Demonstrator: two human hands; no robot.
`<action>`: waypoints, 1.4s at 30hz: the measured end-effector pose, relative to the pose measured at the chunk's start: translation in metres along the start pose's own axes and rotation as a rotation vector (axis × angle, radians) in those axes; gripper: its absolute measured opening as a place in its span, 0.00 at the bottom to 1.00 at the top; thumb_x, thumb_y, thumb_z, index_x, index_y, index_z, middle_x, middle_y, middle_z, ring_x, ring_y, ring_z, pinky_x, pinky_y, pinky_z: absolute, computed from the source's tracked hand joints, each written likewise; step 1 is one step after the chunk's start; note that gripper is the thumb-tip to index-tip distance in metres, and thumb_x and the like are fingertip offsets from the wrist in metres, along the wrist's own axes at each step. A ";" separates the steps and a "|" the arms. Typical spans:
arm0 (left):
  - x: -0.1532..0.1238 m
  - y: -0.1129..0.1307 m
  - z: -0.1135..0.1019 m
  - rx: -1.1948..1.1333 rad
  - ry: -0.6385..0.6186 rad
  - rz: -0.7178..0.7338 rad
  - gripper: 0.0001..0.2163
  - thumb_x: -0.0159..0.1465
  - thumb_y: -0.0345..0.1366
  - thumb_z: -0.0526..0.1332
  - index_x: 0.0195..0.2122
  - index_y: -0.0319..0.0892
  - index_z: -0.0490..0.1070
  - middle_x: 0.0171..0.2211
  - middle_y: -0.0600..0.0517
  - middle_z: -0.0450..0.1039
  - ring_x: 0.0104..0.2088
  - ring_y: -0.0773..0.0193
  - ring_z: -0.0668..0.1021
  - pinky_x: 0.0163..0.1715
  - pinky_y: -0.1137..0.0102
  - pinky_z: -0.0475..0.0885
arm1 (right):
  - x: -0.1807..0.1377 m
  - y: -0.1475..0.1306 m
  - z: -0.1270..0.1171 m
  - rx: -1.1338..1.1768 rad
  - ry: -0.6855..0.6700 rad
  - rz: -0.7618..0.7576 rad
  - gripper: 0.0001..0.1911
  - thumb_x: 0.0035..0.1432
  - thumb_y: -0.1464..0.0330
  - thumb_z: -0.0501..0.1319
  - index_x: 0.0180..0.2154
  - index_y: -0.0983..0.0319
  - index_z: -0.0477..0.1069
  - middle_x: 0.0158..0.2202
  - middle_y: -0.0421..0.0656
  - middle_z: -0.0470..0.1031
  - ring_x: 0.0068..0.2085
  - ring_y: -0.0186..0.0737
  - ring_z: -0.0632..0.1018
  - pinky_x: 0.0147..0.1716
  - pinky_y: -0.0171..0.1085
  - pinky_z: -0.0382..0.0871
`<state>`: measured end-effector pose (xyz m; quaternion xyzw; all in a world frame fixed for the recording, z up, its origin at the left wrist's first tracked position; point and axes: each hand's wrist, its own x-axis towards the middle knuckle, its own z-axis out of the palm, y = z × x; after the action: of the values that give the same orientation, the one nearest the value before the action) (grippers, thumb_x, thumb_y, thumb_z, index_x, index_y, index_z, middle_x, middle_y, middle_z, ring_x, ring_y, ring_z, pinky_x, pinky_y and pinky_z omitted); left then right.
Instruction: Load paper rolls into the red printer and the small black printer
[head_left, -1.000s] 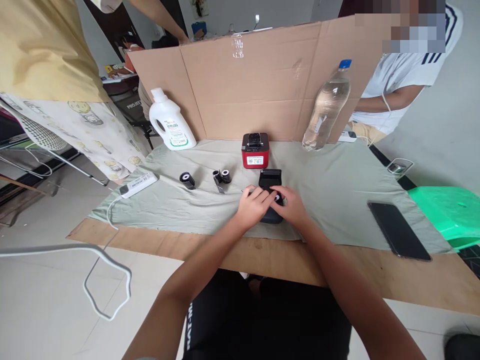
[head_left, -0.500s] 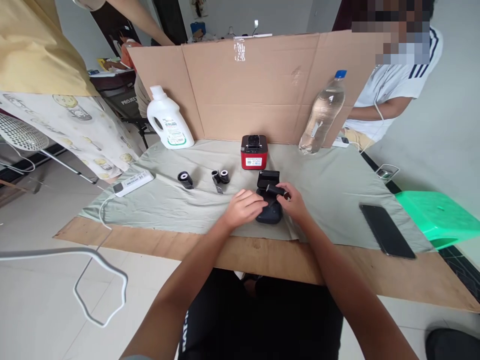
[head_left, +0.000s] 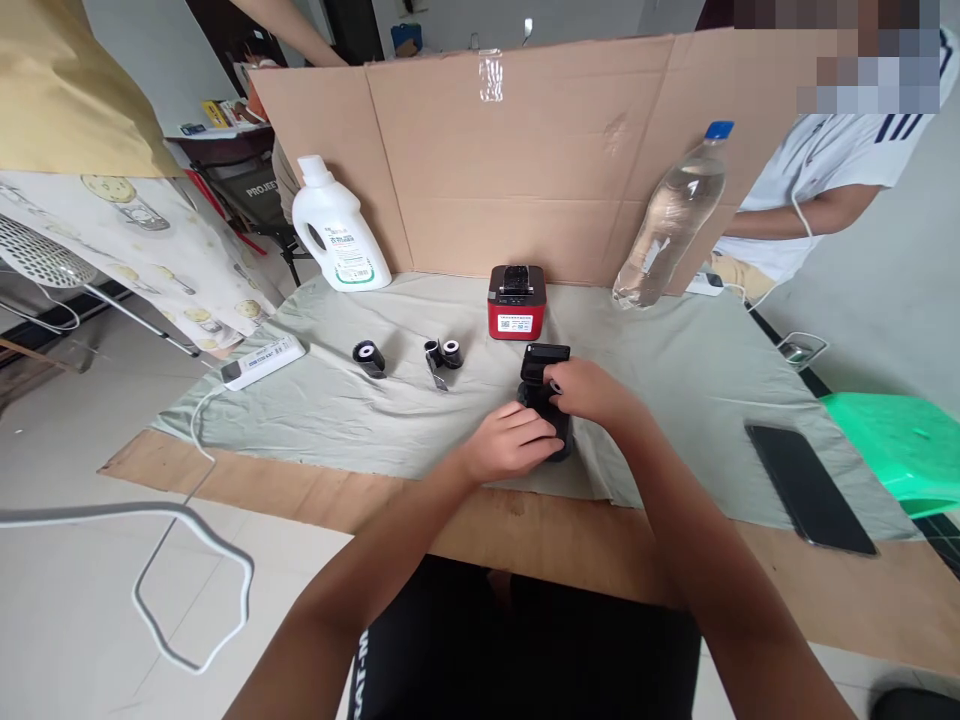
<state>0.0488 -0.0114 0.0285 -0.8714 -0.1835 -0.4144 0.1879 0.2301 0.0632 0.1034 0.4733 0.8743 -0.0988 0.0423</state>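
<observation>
A small black printer (head_left: 541, 372) with its lid raised sits on the grey-green cloth (head_left: 375, 400) near the table's front edge. My left hand (head_left: 508, 442) is curled round the printer's near left side. My right hand (head_left: 589, 388) is closed over its top, the fingertips pinching something small and dark at the open compartment; I cannot make out what. A red and black printer (head_left: 514, 301) stands just behind. Three black label rolls lie to the left: one alone (head_left: 369, 357) and a pair (head_left: 444, 354).
A white detergent jug (head_left: 336, 232) and a clear water bottle (head_left: 670, 220) stand before a cardboard screen (head_left: 525, 160). A white power strip (head_left: 262, 361) lies left, a black phone (head_left: 808, 486) right, a green stool (head_left: 900, 445) beyond. Other people stand at left and right.
My right hand moved from lifting a small dark piece above the printer to closing down over its top. My left hand slid nearer along the printer's side. The camera shifted slightly.
</observation>
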 end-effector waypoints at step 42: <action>0.008 0.015 0.002 -0.051 0.046 0.047 0.07 0.66 0.25 0.62 0.35 0.43 0.75 0.30 0.55 0.76 0.32 0.68 0.73 0.32 0.67 0.65 | -0.010 0.004 -0.002 0.236 0.180 0.057 0.06 0.65 0.70 0.60 0.44 0.61 0.73 0.45 0.47 0.80 0.43 0.45 0.77 0.37 0.39 0.62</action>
<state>0.0624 -0.0222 0.0312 -0.8701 -0.1478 -0.4344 0.1797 0.2389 0.0582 0.1068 0.5066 0.8431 -0.1566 -0.0895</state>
